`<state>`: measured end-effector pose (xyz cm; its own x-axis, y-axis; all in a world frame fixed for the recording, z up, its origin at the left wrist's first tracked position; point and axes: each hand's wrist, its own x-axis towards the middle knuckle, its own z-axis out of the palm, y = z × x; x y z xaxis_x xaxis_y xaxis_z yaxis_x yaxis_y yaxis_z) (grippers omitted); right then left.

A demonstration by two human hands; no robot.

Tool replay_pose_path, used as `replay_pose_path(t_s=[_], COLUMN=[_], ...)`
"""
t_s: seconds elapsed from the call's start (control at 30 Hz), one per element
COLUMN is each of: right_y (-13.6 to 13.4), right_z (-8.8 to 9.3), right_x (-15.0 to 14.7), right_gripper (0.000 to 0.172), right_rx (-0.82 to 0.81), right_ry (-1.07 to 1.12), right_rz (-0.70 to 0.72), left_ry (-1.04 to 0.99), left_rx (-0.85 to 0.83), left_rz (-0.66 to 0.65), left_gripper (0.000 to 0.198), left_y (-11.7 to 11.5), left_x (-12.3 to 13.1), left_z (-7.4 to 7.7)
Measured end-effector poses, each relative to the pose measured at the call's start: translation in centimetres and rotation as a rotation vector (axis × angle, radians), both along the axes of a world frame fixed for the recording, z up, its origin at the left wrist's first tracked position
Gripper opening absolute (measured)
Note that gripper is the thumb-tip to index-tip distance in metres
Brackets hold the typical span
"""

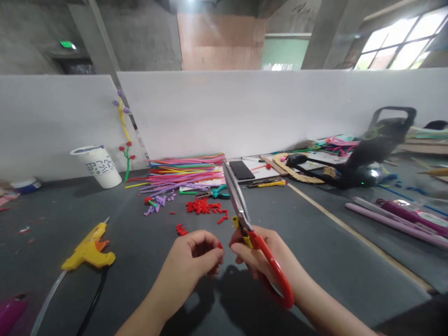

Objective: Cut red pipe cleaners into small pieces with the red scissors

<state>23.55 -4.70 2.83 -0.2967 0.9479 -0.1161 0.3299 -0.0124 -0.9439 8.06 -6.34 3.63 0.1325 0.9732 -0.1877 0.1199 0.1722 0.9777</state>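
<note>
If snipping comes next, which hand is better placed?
Probably the right hand: it holds the red-handled scissors. The left hand pinches a small red bit, so it seems better placed for holding.

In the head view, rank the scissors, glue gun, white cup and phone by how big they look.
1. Scissors
2. Glue gun and white cup: too alike to rank
3. Phone

White cup [105,171] with dark scribbles by the pale partition [227,112] — dark phone [242,170] lying further right. Green lit sign [67,45] up left, bright window [397,35] up right.
</note>
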Motion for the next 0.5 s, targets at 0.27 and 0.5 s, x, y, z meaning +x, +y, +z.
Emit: replay_pose_path(t_s=[0.27,0.5], right_y=[0.49,0.70], right_z=[-0.67,-0.59], right_x=[-1.07,-0.77], right_gripper=[0.007,0.008], right_rx=[-0.032,-0.102], right_ry=[0.127,0.192], right_rz=[0.038,0.120], left_ry=[0.309,-0.319], left_rx=[0.111,-0.186], left_rz=[-0.026,-0.159], left_gripper=[0.004,0.022], left_y=[0.06,0.14], left_x=[0.53,-0.06], left_z=[-0.66,-1.00])
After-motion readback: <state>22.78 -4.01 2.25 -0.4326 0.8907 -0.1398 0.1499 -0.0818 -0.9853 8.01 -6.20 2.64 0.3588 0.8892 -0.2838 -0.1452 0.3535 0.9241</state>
